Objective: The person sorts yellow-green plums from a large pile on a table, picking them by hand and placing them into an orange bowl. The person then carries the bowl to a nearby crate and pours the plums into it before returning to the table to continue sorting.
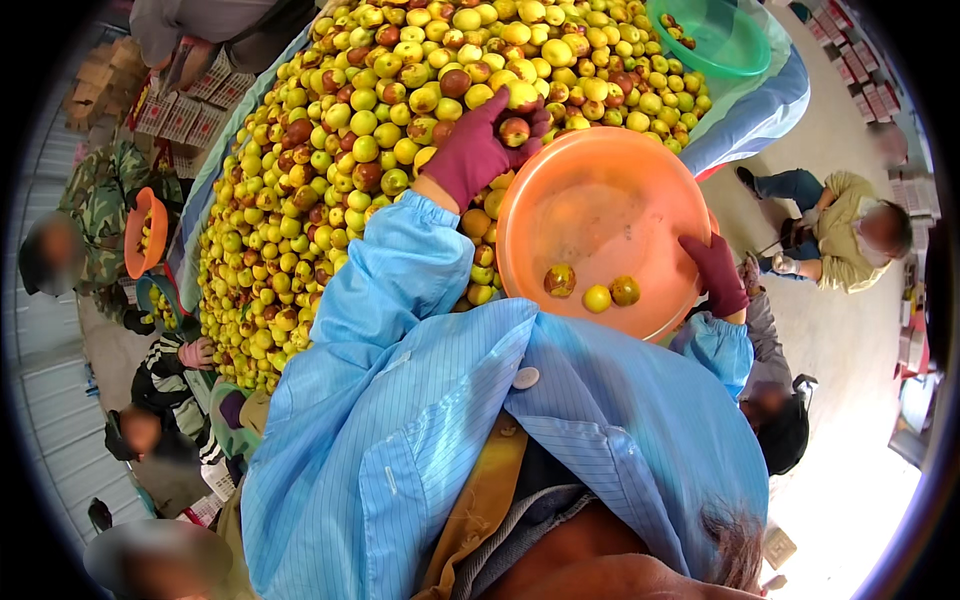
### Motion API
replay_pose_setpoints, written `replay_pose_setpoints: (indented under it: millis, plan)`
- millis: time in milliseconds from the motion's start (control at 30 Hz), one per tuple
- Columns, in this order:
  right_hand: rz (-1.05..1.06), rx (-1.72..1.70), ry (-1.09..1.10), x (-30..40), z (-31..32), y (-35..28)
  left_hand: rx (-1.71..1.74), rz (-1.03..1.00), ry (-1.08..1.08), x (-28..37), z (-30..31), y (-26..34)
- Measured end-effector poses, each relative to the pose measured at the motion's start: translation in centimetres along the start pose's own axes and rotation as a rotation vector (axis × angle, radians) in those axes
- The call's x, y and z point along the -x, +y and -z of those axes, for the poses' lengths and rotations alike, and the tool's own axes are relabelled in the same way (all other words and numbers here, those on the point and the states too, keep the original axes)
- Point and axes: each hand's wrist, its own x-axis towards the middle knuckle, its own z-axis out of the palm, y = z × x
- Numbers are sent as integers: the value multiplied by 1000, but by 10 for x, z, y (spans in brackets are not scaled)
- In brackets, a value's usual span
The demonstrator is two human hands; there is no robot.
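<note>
My left hand (pixel 480 146), in a maroon glove, is over a large heap of yellow-green and reddish-brown fruit (pixel 367 148), apparently jujubes. Its fingers curl around a reddish fruit (pixel 514 132); a larger yellow one (pixel 523 96) lies against the fingers, and whether it is gripped too is unclear. On the right, my right hand (pixel 716 274), gloved alike, grips the side of an orange plastic basin (pixel 600 202), thumb inside the rim. Three fruits lie low in the basin: a brown-blotched one (pixel 559 280), a yellow one (pixel 597 298) and a darker one (pixel 624 290).
A green basin (pixel 720 37) with a few fruits stands at the heap's upper right, on blue-white cloth (pixel 757 120). Several people are around, one in camouflage (pixel 112 180) beside another orange basin (pixel 145 232). A person's gloved hand (pixel 196 353) touches the heap's left edge. Cartons (pixel 180 120) are stacked upper left.
</note>
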Motion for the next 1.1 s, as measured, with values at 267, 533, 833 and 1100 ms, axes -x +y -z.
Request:
replay_pose_setpoints:
  millis: [267,533,833,1100]
  plan:
    - [51,54,74,2,1,19,-690,-296,138,25,-16,-27]
    - [34,10,27,1,-6,9,-814,-370,-9,80,7,-70]
    - [65,-1,-268,-19,-12,-35,-1074,-478,174,85,33,-71]
    - [365,428,3,-70,-29,-36,-1113,-506,262,96,41,-98]
